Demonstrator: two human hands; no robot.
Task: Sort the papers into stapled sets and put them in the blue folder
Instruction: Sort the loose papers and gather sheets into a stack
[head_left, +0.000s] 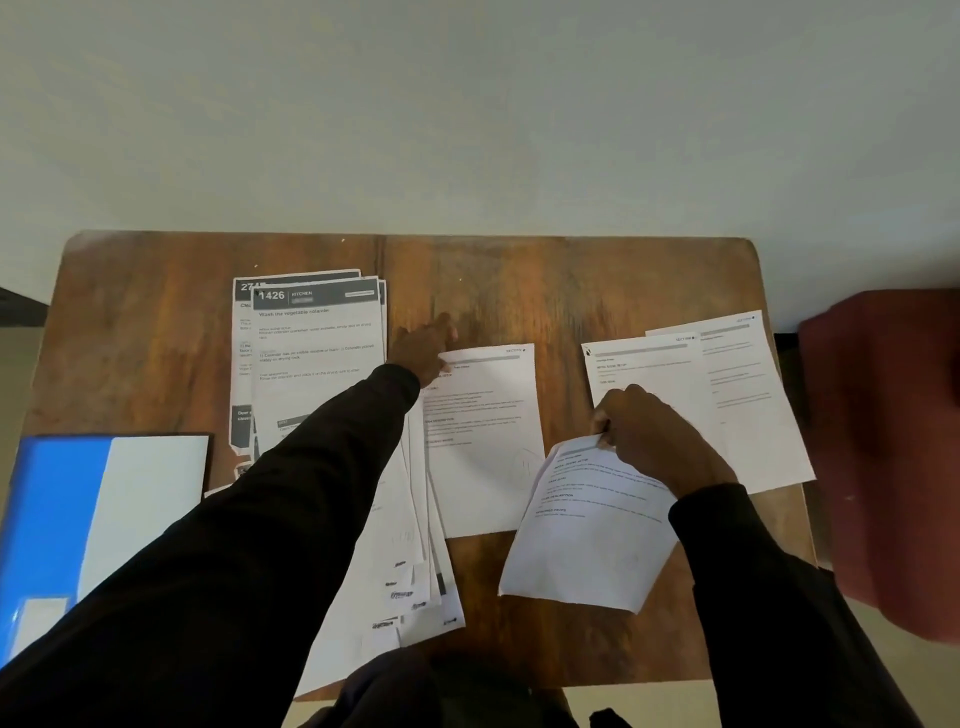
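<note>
While R hand (655, 437) pinches sheet (582, 551) edge, sheet tilted.

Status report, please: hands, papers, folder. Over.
Left hand open, at top corner of middle sheet. Right hand pinches tilted sheet. Blue folder at left, apart from both hands. Fanned pile under left sleeve.

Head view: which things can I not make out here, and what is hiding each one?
All in the head view.
Blue folder: cut off by the left edge and the left sleeve.
Left hand: its own back hides whether it pinches the middle sheet.
Tilted sheet in the right hand: text too small to read.
Staples: too small to see.
Red-brown shape, right edge: blurred, cut off.
</note>
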